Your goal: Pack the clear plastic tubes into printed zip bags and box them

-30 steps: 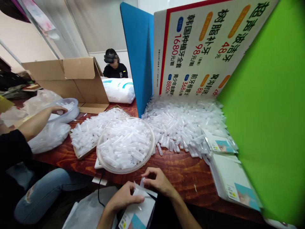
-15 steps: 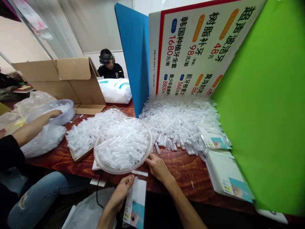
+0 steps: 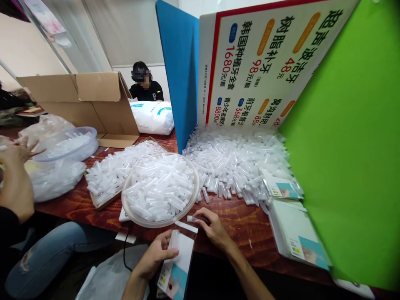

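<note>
Working at a long, dark reddish-brown wooden table (image 3: 243,221), with a tall bright-green panel (image 3: 350,125) on the right, a white sign board with red edging and black characters (image 3: 233,112) on the far side, and an upright blue panel (image 3: 179,66) left of that. Facing, at the far side, a person in a black top (image 3: 145,89), partly behind a plump white plastic sack with blue marks (image 3: 153,117). Seeing at far left a large brown cardboard box with raised flaps (image 3: 93,96). Having below the sign board a broad loose heap of small translucent plastic tubes (image 3: 234,162); then, nearer and left, a round translucent plastic tub (image 3: 196,187), brimming with similar tubes, just beside a shallow brown cardboard tray (image 3: 106,205), also heaped. Finding at left a pale bluish basin (image 3: 89,146) near a co-worker's hand (image 3: 18,150), and at right a stack of clear packets with white-and-teal cards (image 3: 303,225). Grasping in the left hand (image 3: 159,252), at the near table edge, one flat clear plastic packet with a white-and-teal card (image 3: 175,277), thumb on top. Pinching in the right hand (image 3: 215,229), beside the tub's near right rim, one short translucent tube (image 3: 190,218), white end leftward. Cannot tell whether touching the rim.
</note>
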Demonstrator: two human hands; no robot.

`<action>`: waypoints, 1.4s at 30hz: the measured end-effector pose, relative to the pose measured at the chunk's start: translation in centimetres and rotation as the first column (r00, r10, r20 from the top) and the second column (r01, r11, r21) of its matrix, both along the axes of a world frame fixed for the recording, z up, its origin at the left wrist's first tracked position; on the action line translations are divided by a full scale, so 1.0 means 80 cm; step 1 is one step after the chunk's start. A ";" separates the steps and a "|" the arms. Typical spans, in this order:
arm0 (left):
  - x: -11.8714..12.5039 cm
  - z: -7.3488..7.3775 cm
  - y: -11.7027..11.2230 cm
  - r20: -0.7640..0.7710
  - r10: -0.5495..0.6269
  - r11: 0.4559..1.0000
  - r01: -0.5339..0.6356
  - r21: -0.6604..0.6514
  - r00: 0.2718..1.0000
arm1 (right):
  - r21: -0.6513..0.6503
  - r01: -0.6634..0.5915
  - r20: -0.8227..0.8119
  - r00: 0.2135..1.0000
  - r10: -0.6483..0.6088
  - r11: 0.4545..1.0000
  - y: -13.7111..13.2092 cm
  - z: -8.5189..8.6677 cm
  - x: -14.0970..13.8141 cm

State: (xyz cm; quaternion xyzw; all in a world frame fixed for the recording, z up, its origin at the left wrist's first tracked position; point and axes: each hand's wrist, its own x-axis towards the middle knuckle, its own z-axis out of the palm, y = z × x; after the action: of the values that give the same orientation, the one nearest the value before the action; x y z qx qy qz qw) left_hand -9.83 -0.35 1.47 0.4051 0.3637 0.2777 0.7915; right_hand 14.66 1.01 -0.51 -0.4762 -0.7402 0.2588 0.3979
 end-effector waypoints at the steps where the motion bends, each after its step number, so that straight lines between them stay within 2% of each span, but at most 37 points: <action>1: 0.001 -0.001 0.001 -0.009 -0.029 1.000 0.029 0.001 1.000 | -0.029 0.002 -0.065 0.998 -0.004 1.000 -0.005 0.006 0.002; 2: 0.001 -0.001 0.002 -0.012 -0.054 0.999 0.054 -0.002 0.998 | -0.073 -0.021 -0.149 0.989 0.010 0.997 -0.009 0.012 0.003; 4: 0.002 -0.002 0.005 -0.007 -0.093 0.996 0.093 -0.016 0.996 | -0.196 -0.152 -0.342 0.936 0.077 0.969 -0.015 0.022 0.005; 6: 0.002 -0.003 0.008 0.001 -0.123 0.992 0.123 -0.023 0.992 | -0.324 -0.319 -0.524 0.844 0.112 0.891 -0.019 0.026 0.004; 8: 0.001 -0.004 0.011 0.004 -0.160 0.987 0.160 -0.023 0.987 | -0.412 -0.410 -0.647 0.760 0.055 0.814 -0.019 0.020 0.000; 9: 0.000 -0.005 0.013 0.001 -0.176 0.984 0.176 -0.020 0.984 | -0.440 -0.412 -0.693 0.721 -0.009 0.798 -0.019 0.015 -0.003; 11: -0.001 -0.006 0.017 -0.014 -0.187 0.982 0.187 -0.010 0.982 | -0.472 -0.358 -0.730 0.672 -0.129 0.806 -0.017 0.003 -0.012; 13: 0.000 -0.006 0.020 -0.028 -0.171 0.985 0.171 -0.001 0.985 | -0.478 -0.276 -0.713 0.677 -0.185 0.834 -0.015 -0.005 -0.022; 15: 0.002 -0.004 0.023 -0.030 -0.136 0.991 0.136 0.004 0.990 | -0.465 -0.237 -0.684 0.708 -0.176 0.853 -0.013 -0.007 -0.030; 19: 0.004 -0.001 0.027 -0.008 -0.100 0.995 0.100 0.006 0.995 | -0.411 -0.294 -0.614 0.789 -0.024 0.863 -0.014 0.004 -0.035; 23: -0.005 -0.006 0.025 0.020 -0.117 0.993 0.117 0.017 0.993 | -0.431 -0.324 -0.558 0.829 0.033 0.842 -0.015 0.011 -0.039; 26: -0.015 -0.011 0.023 0.007 -0.113 0.993 0.113 0.021 0.994 | -0.423 -0.380 -0.487 0.861 0.147 0.823 -0.016 0.023 -0.040; 28: -0.022 -0.011 0.021 0.021 -0.096 0.995 0.096 0.021 0.995 | -0.356 -0.352 -0.431 0.884 0.182 0.866 -0.013 0.044 -0.037; 31: -0.034 -0.007 0.020 0.082 -0.099 0.994 0.096 0.043 0.992 | -0.213 -0.226 -0.301 0.941 0.156 0.950 0.004 0.098 -0.031; 33: -0.040 -0.004 0.018 0.119 -0.096 0.994 0.089 0.067 0.988 | -0.157 -0.137 -0.078 0.989 0.126 0.978 0.027 0.135 -0.035; 34: -0.043 -0.003 0.017 0.127 -0.081 0.995 0.073 0.073 0.988 | -0.155 -0.102 0.096 0.988 0.117 0.983 0.043 0.149 -0.041; 35: -0.044 -0.003 0.015 0.129 -0.062 0.996 0.053 0.073 0.990 | -0.173 -0.060 0.295 0.949 0.110 0.983 0.059 0.159 -0.050; 36: -0.045 -0.004 0.013 0.126 -0.045 0.997 0.037 0.068 0.991 | -0.207 -0.018 0.479 0.870 0.117 0.978 0.076 0.164 -0.061; 38: -0.046 -0.006 0.008 0.116 -0.029 0.998 0.022 0.057 0.993 | -0.257 0.038 0.624 0.770 0.136 0.966 0.105 0.162 -0.084; 40: -0.046 -0.010 0.002 0.113 -0.022 0.999 0.017 0.048 0.993 | -0.277 0.055 0.659 0.737 0.148 0.959 0.122 0.151 -0.101; 42: -0.045 -0.012 -0.003 0.118 -0.001 0.999 -0.005 0.048 0.993 | -0.267 0.043 0.665 0.731 0.152 0.963 0.124 0.142 -0.102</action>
State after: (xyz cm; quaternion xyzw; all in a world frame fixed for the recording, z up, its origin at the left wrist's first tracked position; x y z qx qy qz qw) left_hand -13.43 -0.56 0.52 0.4066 0.3098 0.3107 0.8014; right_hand 6.52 10.95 10.81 -0.5643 -0.8066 0.1746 0.0245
